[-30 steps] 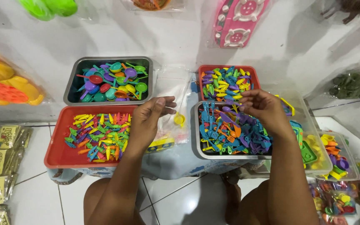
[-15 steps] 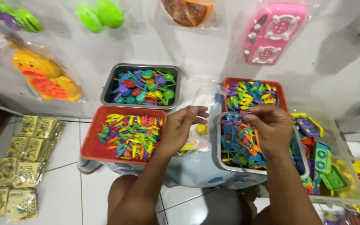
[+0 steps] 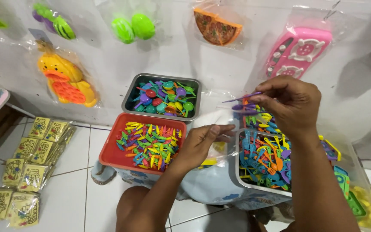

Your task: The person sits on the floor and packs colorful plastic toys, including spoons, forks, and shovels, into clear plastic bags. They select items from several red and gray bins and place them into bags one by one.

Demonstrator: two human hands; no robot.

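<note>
The fingers [image 3: 266,95] of the right hand [image 3: 289,105] are pinched nearly shut on a few thin purple toy utensils [image 3: 242,99], held up above the metal tray of mixed blue and orange pieces [image 3: 263,157]. The left hand [image 3: 199,144] has its fingers [image 3: 220,129] closed lightly on the mouth of a clear plastic bag [image 3: 220,122], which sits between the red tray of small coloured pieces [image 3: 149,144] and that metal tray. As I judge it, the pinch is shallow, so a utensil could slip out and drop among the mixed pieces; the bag's limp mouth could also fold shut under so light a hold. Behind stands a tray of toy spoons [image 3: 164,96].
</note>
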